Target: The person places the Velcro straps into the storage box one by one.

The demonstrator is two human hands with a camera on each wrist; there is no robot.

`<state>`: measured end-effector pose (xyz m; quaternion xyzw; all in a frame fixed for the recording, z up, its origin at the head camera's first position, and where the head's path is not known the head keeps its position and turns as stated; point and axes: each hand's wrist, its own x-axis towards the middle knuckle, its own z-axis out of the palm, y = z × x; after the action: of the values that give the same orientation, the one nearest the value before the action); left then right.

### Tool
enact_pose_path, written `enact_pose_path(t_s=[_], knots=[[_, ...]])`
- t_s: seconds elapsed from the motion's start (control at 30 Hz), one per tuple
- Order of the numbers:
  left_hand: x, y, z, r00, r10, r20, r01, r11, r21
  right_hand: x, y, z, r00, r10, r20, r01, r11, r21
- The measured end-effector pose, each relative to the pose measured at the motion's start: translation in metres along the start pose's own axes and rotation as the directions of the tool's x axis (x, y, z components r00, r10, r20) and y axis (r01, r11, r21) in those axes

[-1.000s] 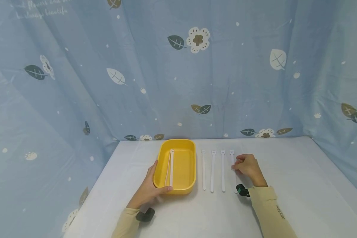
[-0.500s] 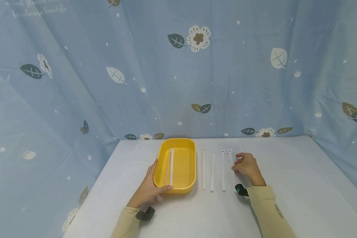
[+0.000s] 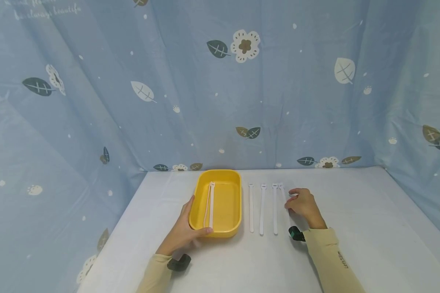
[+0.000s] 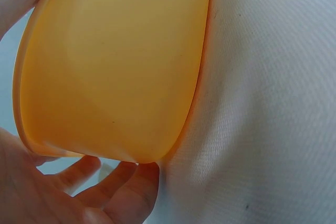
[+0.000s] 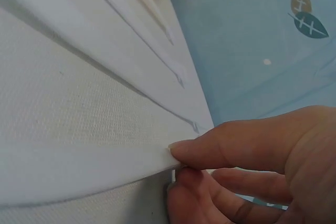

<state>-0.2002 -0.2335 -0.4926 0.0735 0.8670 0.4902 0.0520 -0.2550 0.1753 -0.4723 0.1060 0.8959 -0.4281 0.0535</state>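
My left hand (image 3: 185, 231) grips the near left corner of a yellow tray (image 3: 237, 228), thumb over the rim; in the left wrist view the fingers (image 4: 131, 192) lie against its wall (image 4: 115, 66). Two thin strips lie inside the tray, one white (image 3: 211, 207) and one pinkish (image 3: 207, 207). Thumb and fingertips of my right hand (image 3: 306, 206) pinch the rightmost white strap (image 3: 284, 194), its top leaning left against its neighbour (image 3: 275, 211). The right wrist view shows the pinched strap (image 5: 89, 169) between the thumb and fingers of that hand (image 5: 252, 156).
Two more white straps (image 3: 251, 207) (image 3: 262, 211) lie side by side between the tray and the neighbouring strap. A blue patterned curtain (image 3: 190, 101) stands behind and to the left and right of the white table (image 3: 242, 264).
The top end of the pinched strap has swung left to its neighbour. My right hand has shifted very slightly left; my left hand keeps its grip on the tray.
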Motion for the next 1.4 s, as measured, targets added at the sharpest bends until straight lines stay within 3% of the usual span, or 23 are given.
enact_pose_path(t_s=[0.43,0.93,1.4], knots=[[-0.001,0.001,-0.001,1.0,-0.013,0.0,0.013,1.0,0.014,-0.002,-0.002,-0.003,0.999,-0.016,0.051,0.019,0.999,-0.042],[0.0,0.003,-0.001,1.0,-0.004,-0.005,0.004,1.0,0.005,0.002,0.003,-0.007,0.999,-0.026,0.036,0.024,0.999,0.036],[0.0,0.001,-0.001,1.0,-0.007,0.0,0.007,1.0,0.01,-0.003,-0.006,-0.014,0.999,-0.028,0.041,0.022,0.991,0.134]])
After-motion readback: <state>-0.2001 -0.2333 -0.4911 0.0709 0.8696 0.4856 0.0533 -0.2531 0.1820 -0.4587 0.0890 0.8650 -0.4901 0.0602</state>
